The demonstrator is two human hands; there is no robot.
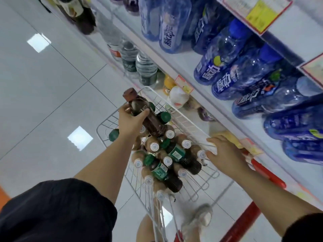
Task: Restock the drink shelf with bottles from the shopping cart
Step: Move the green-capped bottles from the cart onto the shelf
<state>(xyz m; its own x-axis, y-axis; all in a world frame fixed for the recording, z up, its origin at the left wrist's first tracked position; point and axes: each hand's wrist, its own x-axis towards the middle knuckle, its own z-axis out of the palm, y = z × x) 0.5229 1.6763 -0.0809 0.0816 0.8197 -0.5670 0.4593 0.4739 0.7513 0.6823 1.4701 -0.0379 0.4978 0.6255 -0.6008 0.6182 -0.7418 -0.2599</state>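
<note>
While my left hand (132, 119) lifts one dark bottle (152, 123) just above the far end of the shopping cart (174, 110), the job looks to me only at its beginning. My fingers and thumb are curled round the upper body of this bottle, below its brown cap. The bottle is tilted and clear of the others under it. My right hand (225, 154) lies on the cart's rim, on the side toward the drink shelf (188, 62). Its fingers are bent over the wire and seem to grip it (the fingertips themselves I cannot see well).

Inside the cart a heap waits: green-capped bottles (158, 169) with dark contents and white-capped bottles (154, 146) of a pale brown, lying across each other and filling the basket nearly to the rim. So I judge that almost all of the stock is left to move.

To the right of the cart and higher than it, the shelf carries a row of blue bottles (227, 55). Beyond the cart's far end, also higher, stand some shelved dark bottles (83, 20). Which gap is meant for the one I hold I cannot tell; it is not yet near any board.
</note>
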